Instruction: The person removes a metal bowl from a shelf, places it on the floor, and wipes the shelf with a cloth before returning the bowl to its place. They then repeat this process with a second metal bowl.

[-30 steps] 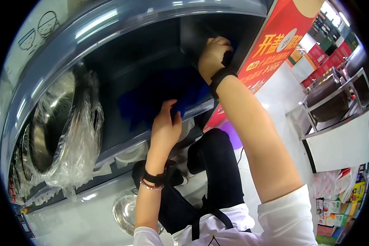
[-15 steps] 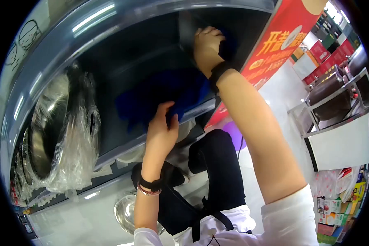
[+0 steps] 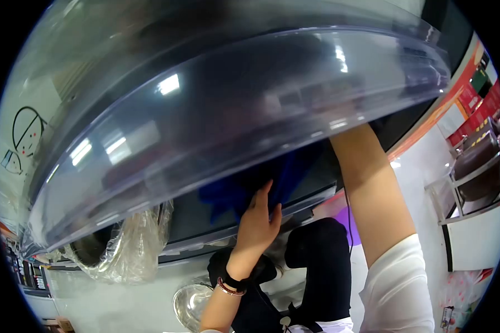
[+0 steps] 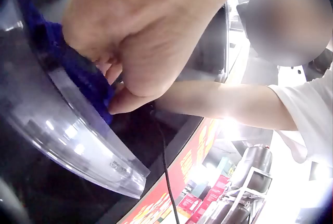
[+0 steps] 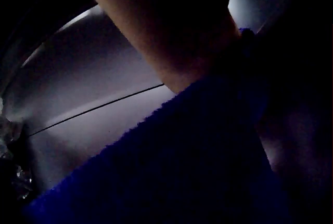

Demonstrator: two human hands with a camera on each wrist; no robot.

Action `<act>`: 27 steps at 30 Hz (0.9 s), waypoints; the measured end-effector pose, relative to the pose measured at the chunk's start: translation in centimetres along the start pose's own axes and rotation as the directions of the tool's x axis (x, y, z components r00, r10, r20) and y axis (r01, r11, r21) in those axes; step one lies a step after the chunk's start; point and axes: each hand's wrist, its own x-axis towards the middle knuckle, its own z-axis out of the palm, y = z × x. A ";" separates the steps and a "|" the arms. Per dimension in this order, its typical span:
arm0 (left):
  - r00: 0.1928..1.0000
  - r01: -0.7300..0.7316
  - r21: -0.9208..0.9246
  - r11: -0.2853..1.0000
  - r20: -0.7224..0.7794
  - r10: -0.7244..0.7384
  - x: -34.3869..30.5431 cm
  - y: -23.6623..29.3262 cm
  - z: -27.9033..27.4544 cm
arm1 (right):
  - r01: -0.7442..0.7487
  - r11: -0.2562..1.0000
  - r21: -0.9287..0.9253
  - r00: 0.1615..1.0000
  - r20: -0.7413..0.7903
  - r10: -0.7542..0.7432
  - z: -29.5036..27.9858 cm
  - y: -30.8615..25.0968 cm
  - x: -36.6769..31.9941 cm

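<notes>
A dark blue cloth [image 3: 225,194] lies inside a dark cabinet under a raised, see-through curved cover [image 3: 216,111]. My left hand [image 3: 258,222] is at the cloth's near edge, index finger and thumb extended with a gap between them; in the left wrist view the left hand [image 4: 145,37] touches the blue cloth [image 4: 86,86] with its thumb tip. The right forearm reaches in beneath the cover, which mostly hides that hand in the head view. In the dark right wrist view, the right hand [image 5: 192,42] is against bunched blue cloth [image 5: 156,156], its fingertips hidden.
Plastic-wrapped metal pans [image 3: 130,250] stand at the cabinet's left end. A shiny metal bowl [image 3: 191,305] is on the floor beside the person's legs. A dark cable [image 3: 348,222] hangs past the right forearm; brown chairs [image 3: 478,175] stand at the right.
The view has shifted, and the see-through cover now spans the upper picture, over the right hand. The left hand stays at the cloth's near edge.
</notes>
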 end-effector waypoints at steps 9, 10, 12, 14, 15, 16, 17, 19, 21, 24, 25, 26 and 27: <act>1.000 0.000 0.006 1.000 -0.014 0.000 -0.2 -0.2 0.5 | 0.021 0.999 -0.033 0.985 0.172 -0.015 0.1 1.2 -1.2; 1.000 0.000 -0.004 1.000 -0.016 0.000 -0.2 -0.5 0.8 | 0.024 0.998 -0.051 0.980 0.198 -0.013 -0.2 1.3 -1.8; 0.980 -0.139 0.140 0.980 -0.125 0.157 -0.6 -1.1 1.7 | 0.031 0.996 -0.088 0.969 0.246 -0.008 -1.0 1.4 -3.4; 0.976 -0.141 0.162 0.977 -0.144 0.165 -0.9 -1.4 2.2 | 0.040 0.990 -0.134 0.955 0.296 0.001 -2.3 0.9 -5.3; 0.970 -0.149 0.194 0.970 -0.161 0.181 -0.9 -1.4 2.3 | 0.038 0.987 -0.158 0.951 0.309 0.013 -2.8 0.6 -6.4; 0.966 -0.151 0.189 0.970 -0.180 0.185 -1.0 -1.1 2.2 | 0.038 0.981 -0.188 0.948 0.318 0.025 -3.4 0.4 -7.8; 0.966 -0.152 0.182 0.971 -0.181 0.185 -1.2 -1.0 2.2 | 0.038 0.980 -0.195 0.948 0.318 0.027 -3.4 0.3 -9.0; 0.959 -0.178 0.212 0.961 -0.183 0.217 -1.4 -1.4 2.3 | -0.066 0.911 -0.406 0.969 0.191 0.156 -3.2 -0.2 -11.7; 0.953 -0.196 0.233 0.953 -0.185 0.241 -1.7 -1.6 2.3 | -0.040 0.896 -0.441 0.967 0.210 0.146 -3.9 0.0 -14.0; 0.928 -0.263 0.265 0.927 -0.195 0.319 -2.4 -2.1 2.3 | -0.099 0.804 -0.587 0.933 0.227 0.281 -4.3 0.0 -16.6; 0.927 -0.263 0.264 0.928 -0.199 0.319 -2.6 -2.1 2.0 | -0.099 0.802 -0.589 0.934 0.223 0.279 -4.7 0.0 -17.2; 0.925 -0.261 0.257 0.931 -0.210 0.317 -2.8 -2.2 1.8 | -0.121 0.766 -0.632 0.912 0.233 0.337 -5.0 0.0 -17.6; 0.925 -0.254 0.248 0.935 -0.221 0.310 -3.1 -2.3 1.5 | -0.136 0.726 -0.675 0.888 0.242 0.392 -5.3 -0.1 -18.1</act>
